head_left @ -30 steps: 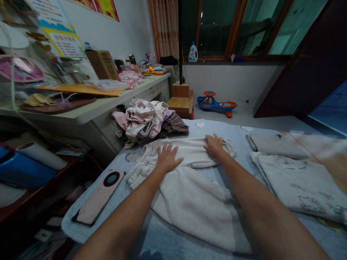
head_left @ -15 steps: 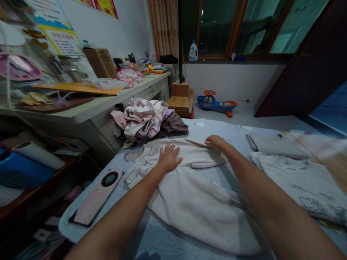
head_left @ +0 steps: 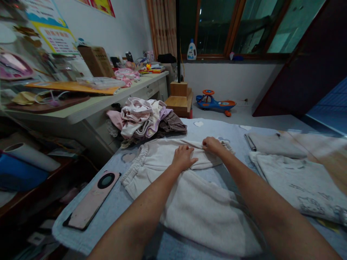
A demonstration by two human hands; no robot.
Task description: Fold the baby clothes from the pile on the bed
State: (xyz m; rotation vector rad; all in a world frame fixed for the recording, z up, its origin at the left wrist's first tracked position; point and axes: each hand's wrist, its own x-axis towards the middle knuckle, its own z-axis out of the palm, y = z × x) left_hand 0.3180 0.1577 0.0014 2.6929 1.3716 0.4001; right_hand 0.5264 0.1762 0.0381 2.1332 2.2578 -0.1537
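A pair of light grey sweatpants (head_left: 208, 209) lies spread over the bed, its gathered waistband to the left and its legs toward the right. My left hand (head_left: 184, 158) rests on the upper leg of the pants, fingers bent and thumb held apart. Just right of it, my right hand (head_left: 213, 146) has its fingers closed on the far edge of that same leg. The elastic cuff (head_left: 227, 146) shows beyond my right fingers. My right forearm covers part of the lower leg.
A pink phone (head_left: 93, 200) lies near the bed's left edge. Crumpled clothes (head_left: 146, 119) are heaped at the far left. On the right are a folded shirt (head_left: 300, 184) and another folded grey garment (head_left: 275, 144). A cluttered desk (head_left: 78, 115) stands along the left wall.
My left hand has slid right along the pant leg, closer to my right hand, and its fingers are less spread. My right hand has shifted slightly left; the cuff now shows.
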